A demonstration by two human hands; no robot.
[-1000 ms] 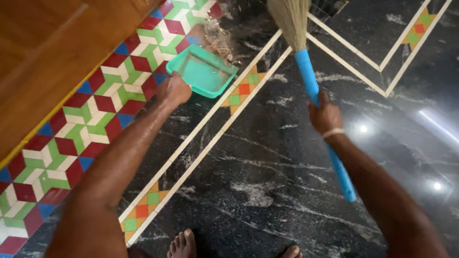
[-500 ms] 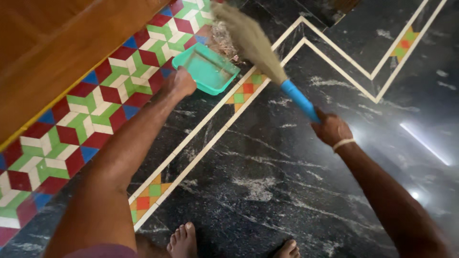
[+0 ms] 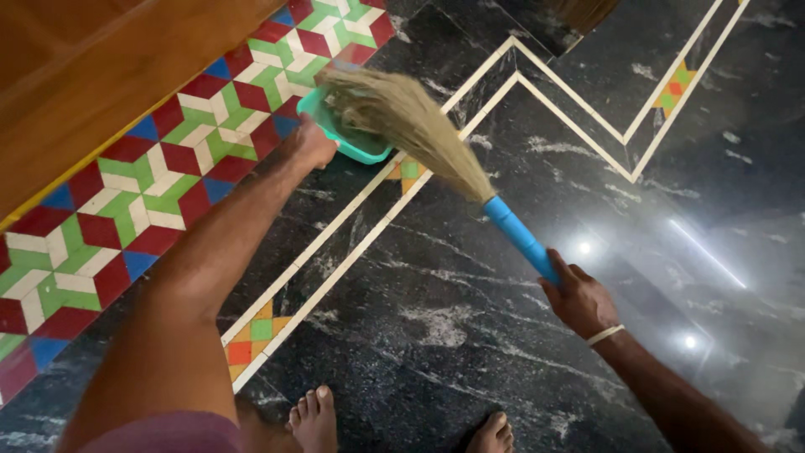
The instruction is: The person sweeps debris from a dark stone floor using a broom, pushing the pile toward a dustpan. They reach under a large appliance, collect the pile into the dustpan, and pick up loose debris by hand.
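My left hand grips the near edge of a teal dustpan that rests on the floor where the patterned tiles meet the black stone. My right hand is closed on the blue handle of a grass broom. The broom's straw head lies across the dustpan and hides most of its tray. The debris pile seen before is hidden under the bristles.
A wooden door or panel runs along the upper left. Red, green, blue and white patterned tiles border it. Cream inlay strips cross the glossy black stone floor. My bare feet stand at the bottom edge.
The broom has swung left and down, its head now lying over the dustpan. My right hand has drawn back toward me. The left hand stays on the dustpan.
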